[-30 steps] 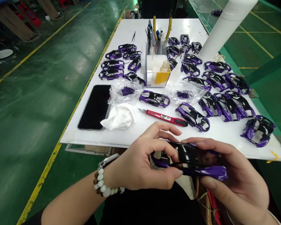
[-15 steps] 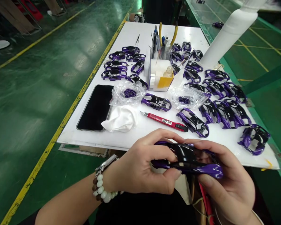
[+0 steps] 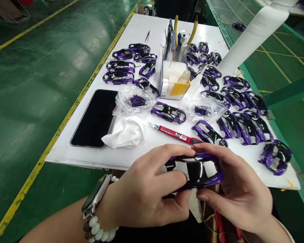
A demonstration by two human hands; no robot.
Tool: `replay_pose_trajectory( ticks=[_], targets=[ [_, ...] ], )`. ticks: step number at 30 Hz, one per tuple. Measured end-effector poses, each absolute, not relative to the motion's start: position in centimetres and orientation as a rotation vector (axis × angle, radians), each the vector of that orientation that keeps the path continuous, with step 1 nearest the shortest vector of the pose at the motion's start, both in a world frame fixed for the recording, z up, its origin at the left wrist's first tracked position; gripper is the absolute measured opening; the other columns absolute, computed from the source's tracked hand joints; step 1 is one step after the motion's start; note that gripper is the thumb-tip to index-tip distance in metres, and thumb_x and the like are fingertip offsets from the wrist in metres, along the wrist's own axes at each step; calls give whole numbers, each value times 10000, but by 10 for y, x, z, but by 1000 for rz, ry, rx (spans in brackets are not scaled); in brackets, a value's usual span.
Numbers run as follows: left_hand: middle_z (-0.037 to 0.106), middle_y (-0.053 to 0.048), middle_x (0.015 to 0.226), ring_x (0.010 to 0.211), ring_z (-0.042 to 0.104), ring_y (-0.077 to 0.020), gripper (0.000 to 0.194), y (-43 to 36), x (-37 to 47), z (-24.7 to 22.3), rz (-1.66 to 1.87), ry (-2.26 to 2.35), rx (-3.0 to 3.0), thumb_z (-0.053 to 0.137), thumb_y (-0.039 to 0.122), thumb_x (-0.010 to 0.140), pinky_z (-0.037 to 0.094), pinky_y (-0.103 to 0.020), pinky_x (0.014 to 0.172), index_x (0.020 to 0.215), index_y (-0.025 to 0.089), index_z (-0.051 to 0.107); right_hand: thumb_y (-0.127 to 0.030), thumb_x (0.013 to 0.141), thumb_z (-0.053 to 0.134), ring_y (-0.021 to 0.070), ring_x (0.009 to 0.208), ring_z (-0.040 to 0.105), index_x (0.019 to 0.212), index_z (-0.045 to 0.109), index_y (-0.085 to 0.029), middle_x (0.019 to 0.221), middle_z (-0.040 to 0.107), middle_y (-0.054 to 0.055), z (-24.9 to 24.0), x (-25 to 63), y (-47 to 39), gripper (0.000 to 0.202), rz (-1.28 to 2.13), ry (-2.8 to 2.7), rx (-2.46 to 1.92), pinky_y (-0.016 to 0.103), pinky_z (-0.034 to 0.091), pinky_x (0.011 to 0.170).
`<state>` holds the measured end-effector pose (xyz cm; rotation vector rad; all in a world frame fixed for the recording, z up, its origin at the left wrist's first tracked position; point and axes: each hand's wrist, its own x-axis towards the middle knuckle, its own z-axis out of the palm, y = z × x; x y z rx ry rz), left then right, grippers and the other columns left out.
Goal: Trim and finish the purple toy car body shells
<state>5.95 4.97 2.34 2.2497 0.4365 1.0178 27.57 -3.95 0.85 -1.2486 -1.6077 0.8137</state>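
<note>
A glossy black and purple toy-car shell (image 3: 199,170) is held between both hands above the table's near edge. My left hand (image 3: 152,187) grips its left part, the index finger bent across the shell and the thumb beneath. Around the right end curl the fingers of my right hand (image 3: 239,189), its thumb at the lower edge. Just beyond them lies a red craft knife (image 3: 176,134), blade pointing left. Another shell (image 3: 168,112) rests behind the knife, and one more (image 3: 209,133) sits to its right, partly behind my right hand.
On the white table (image 3: 73,156) are a black phone (image 3: 92,118), a white cloth (image 3: 126,133), two plastic bags of small purple parts (image 3: 137,100) (image 3: 200,110), a clear tool holder (image 3: 176,81), a white post (image 3: 255,35) and several more shells.
The held shell has turned so that more of its top and openings face the camera. Both hands have shifted their hold around it. The view has moved slightly.
</note>
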Motion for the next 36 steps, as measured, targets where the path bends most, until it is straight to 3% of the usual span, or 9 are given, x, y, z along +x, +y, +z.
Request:
replay_pose_trajectory(
  ticks=[5, 10, 17, 23, 28, 36],
  targets=[
    [714, -186, 1227, 1137, 700, -245, 51, 52, 61, 16, 1059, 398, 2296, 644, 141, 833, 609, -300, 973, 850, 155, 690, -188, 859, 787, 313, 1241, 561, 1420, 541, -293, 1340, 600, 85, 13, 276, -30, 622, 716, -1704, -1232, 444, 495, 1064],
    [728, -224, 1140, 1069, 721, -227, 49, 49, 65, 26, 961, 466, 2209, 680, 77, 773, 602, -251, 948, 787, 71, 727, -203, 862, 787, 210, 1141, 604, 1413, 535, -274, 1250, 633, 41, 15, 275, -29, 610, 796, -1686, -1212, 252, 522, 984],
    [703, -183, 1127, 1048, 721, -177, 109, 48, 71, 26, 927, 487, 1927, 694, 47, 714, 561, -173, 961, 819, 54, 727, -196, 798, 817, 105, 907, 686, 1231, 658, -325, 1079, 706, -41, 21, 268, -26, 478, 976, -1384, -1340, 66, 520, 812],
    [701, -181, 1075, 990, 725, -182, 88, 48, 73, 25, 820, 468, 1809, 664, 86, 794, 575, -192, 916, 832, 43, 732, -264, 841, 785, 112, 627, 613, 1133, 649, -342, 831, 673, -29, 22, 261, -28, 331, 1307, -1050, -1290, 133, 538, 564],
    [692, -174, 1100, 1026, 713, -190, 108, 48, 75, 24, 784, 466, 1757, 668, 104, 813, 563, -206, 947, 875, 44, 733, -354, 837, 825, 125, 655, 593, 1111, 644, -321, 847, 648, -4, 21, 259, -33, 330, 1393, -899, -1296, 166, 523, 564],
    [667, -167, 1127, 1062, 701, -216, 152, 43, 75, 20, 766, 456, 1662, 628, 159, 880, 580, -274, 954, 924, 74, 746, -361, 822, 850, 99, 563, 546, 1102, 610, -330, 786, 640, -25, 26, 254, -35, 370, 1465, -728, -1292, 159, 468, 505]
  ],
)
